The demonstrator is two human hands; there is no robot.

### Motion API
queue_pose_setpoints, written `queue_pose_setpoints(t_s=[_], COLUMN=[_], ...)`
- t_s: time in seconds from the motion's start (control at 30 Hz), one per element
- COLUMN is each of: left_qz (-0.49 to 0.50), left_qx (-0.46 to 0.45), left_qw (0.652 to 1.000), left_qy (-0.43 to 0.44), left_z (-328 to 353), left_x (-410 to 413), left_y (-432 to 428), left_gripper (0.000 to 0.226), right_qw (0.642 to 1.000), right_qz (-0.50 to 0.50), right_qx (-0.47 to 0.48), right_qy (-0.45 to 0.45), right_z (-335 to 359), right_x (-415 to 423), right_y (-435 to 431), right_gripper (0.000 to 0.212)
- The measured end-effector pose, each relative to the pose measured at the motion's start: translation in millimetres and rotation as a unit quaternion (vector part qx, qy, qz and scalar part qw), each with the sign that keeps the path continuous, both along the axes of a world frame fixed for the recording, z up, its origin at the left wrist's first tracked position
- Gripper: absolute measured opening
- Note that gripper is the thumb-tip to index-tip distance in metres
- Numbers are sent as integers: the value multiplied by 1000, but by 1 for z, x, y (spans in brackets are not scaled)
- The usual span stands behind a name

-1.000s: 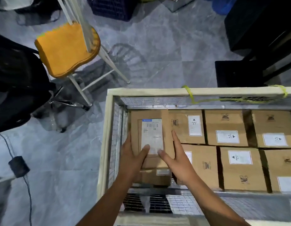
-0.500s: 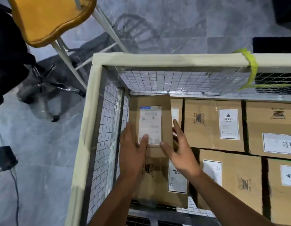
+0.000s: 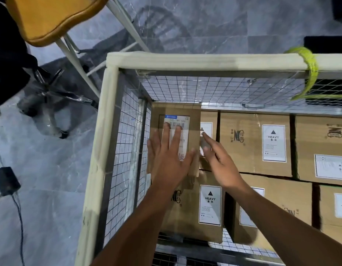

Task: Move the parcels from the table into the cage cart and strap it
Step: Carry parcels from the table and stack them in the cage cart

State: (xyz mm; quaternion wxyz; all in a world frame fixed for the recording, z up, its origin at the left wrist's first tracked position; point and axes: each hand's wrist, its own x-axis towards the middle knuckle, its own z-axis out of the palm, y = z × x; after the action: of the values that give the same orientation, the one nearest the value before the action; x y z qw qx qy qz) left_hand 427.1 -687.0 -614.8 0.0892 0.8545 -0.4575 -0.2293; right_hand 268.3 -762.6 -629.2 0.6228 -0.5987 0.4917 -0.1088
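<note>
Both hands reach down into the upper left corner of the cage cart (image 3: 204, 61), near each other but not touching. Left hand (image 3: 170, 156) lies flat, fingers straight and spread, on top of the small parcel (image 3: 194, 120), covering the lower part of its white shipping label (image 3: 177, 120). Right hand (image 3: 220, 160) sits just beside the parcel's right edge with its fingers straight and pointing to the upper left, holding nothing. Whether its fingertips touch the cardboard below cannot be told.

The small parcel rests on larger boxes in that corner, close against the wire mesh side. To its right a brown box (image 3: 254, 143) carries a HEAVY label, and another HEAVY box (image 3: 195, 208) lies below the hands. More boxes fill the cart toward the right of the frame.

A yellow-green strap (image 3: 312, 62) is looped over the padded top rail at upper right. An orange-seated chair (image 3: 51, 16) stands on the grey floor at upper left.
</note>
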Motion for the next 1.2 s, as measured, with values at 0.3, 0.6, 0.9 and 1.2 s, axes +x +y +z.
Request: queue_pose_setpoints(t_s=[0.3, 0.6, 0.9, 1.2], left_qz=[-22, -3, -51, -183], left_qx=[79, 73, 45, -74], left_qw=[995, 997, 996, 977], left_qy=[-58, -21, 50, 82], left_z=[-10, 7, 154, 337], left_x=[16, 16, -1, -23], left_y=[-1, -3, 28, 104], left_gripper=[95, 96, 112, 85], right_qw=[989, 987, 967, 940], right_qz=[60, 10, 30, -78], right_qx=[-90, -115, -118, -165], right_qy=[105, 109, 224, 287], right_z=[18, 43, 182, 385], right_x=[-6, -7, -66, -104], right_y=[-24, -18, 46, 176], right_gripper=[61, 63, 76, 83])
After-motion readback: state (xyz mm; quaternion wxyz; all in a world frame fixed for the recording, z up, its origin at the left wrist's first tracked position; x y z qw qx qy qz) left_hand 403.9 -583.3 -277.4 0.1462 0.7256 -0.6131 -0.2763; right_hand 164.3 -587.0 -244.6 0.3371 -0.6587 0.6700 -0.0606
